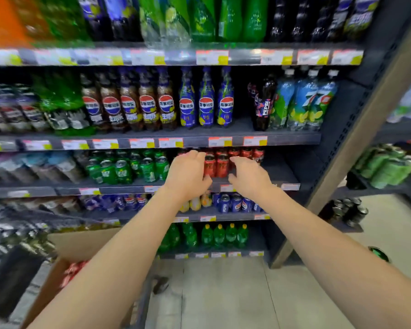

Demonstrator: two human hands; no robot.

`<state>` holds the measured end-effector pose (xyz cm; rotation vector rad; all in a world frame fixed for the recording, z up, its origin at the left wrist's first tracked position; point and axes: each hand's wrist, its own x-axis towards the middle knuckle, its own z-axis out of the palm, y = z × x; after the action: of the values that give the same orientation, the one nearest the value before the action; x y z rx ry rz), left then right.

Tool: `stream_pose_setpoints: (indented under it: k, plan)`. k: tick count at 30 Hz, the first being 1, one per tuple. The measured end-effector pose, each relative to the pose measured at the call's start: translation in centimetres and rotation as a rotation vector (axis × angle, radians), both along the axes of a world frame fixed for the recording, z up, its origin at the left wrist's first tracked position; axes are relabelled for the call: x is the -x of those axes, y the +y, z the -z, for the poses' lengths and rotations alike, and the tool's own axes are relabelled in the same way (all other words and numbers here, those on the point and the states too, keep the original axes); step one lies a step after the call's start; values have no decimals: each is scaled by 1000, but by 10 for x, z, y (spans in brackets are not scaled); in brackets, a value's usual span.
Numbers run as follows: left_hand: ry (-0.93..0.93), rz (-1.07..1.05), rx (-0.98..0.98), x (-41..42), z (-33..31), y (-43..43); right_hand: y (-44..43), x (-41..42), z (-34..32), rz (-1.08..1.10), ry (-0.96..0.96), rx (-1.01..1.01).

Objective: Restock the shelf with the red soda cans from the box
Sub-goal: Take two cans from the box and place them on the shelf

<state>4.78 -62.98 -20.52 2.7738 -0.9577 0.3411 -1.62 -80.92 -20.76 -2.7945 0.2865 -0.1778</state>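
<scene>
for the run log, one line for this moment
phase: shelving; left hand, right hand: flanking front red cans, grip unclear; box: not empty
</scene>
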Motion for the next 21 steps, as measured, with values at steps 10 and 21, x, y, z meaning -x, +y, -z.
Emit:
stream_pose_setpoints:
  k: [10,21]
  plan:
    - [79,-206,-92,104,-14,201,171,71,-17,-187,15,-42]
    - [178,-434,-134,73,23,422,376,10,8,-358,89,-10]
